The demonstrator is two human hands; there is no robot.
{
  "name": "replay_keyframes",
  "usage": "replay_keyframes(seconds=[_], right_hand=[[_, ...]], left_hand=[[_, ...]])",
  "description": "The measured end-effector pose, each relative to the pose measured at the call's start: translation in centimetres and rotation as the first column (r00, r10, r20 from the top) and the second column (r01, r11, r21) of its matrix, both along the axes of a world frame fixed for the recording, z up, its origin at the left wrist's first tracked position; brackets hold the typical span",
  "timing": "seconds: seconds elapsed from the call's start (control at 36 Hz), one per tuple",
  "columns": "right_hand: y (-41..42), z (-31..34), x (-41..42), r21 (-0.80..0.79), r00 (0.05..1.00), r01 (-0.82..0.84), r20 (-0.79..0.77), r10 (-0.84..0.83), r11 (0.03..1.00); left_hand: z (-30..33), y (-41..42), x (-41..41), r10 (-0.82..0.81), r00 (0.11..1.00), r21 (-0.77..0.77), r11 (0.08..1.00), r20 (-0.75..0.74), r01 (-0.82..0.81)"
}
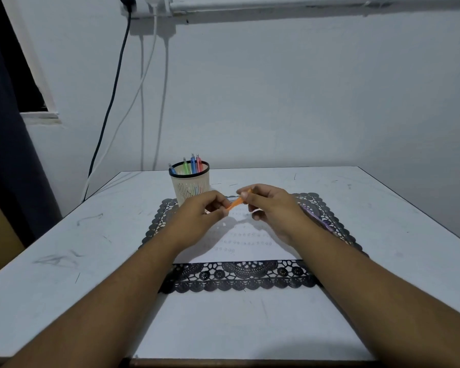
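An orange pen (235,203) is held in the air between both hands, above a white sheet of paper (246,244) with rows of small written marks. My left hand (202,209) pinches the pen's lower left end. My right hand (270,205) pinches its upper right end with curled fingers. The paper lies on a black lace placemat (239,278). Just behind my left hand stands a cream pen holder (190,185) with several coloured pens upright in it.
A purple pen (318,217) lies on the mat's right side, partly hidden by my right forearm. The white table (64,248) has scuff marks and ends at a wall behind. Cables (109,112) hang down the wall at the back left.
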State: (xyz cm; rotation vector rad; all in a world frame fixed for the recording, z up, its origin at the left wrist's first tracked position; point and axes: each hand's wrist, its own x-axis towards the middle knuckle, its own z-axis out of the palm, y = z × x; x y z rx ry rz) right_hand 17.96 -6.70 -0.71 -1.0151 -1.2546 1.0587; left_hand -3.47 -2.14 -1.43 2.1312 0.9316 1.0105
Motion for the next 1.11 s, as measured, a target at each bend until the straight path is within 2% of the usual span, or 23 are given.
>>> replay_keyframes(seconds=[0.08,0.17,0.25,0.33,0.42,0.67,1.11], right_hand=[[-0.1,0.4,-1.1,0.038,0.993,0.052,-0.105,-0.048,0.998],[-0.4,1.0,-1.7,0.087,0.976,0.113,-0.194,-0.094,0.990],[-0.8,1.5,-2.2,0.094,0.932,0.009,-0.362,0.026,0.995],[-1.1,1.9,-2.6,0.079,0.835,-0.125,-0.531,0.148,0.989],[-1.3,2.2,-2.4,0.105,0.754,-0.179,-0.625,0.205,0.978],[-1.4,2.8,-1.3,0.165,0.631,-0.220,-0.727,0.269,0.961],[-1.6,3.1,-1.0,0.178,0.627,-0.231,-0.724,0.287,0.956]], left_hand=[[0.0,-0.5,0.6,-0.047,0.996,-0.058,0.997,0.078,0.052],[0.0,-0.7,0.7,-0.058,0.997,-0.064,0.996,0.053,0.062],[-0.2,-0.9,1.0,-0.070,0.996,-0.067,0.995,0.060,0.074],[-0.6,-1.0,1.3,-0.122,0.991,-0.085,0.988,0.060,0.126],[-0.7,-1.1,1.5,-0.156,0.985,-0.109,0.980,0.076,0.164],[-0.8,-0.9,1.2,-0.141,0.983,-0.155,0.975,0.121,0.159],[-0.6,-1.1,1.1,-0.159,0.967,-0.244,0.948,0.197,0.205]])
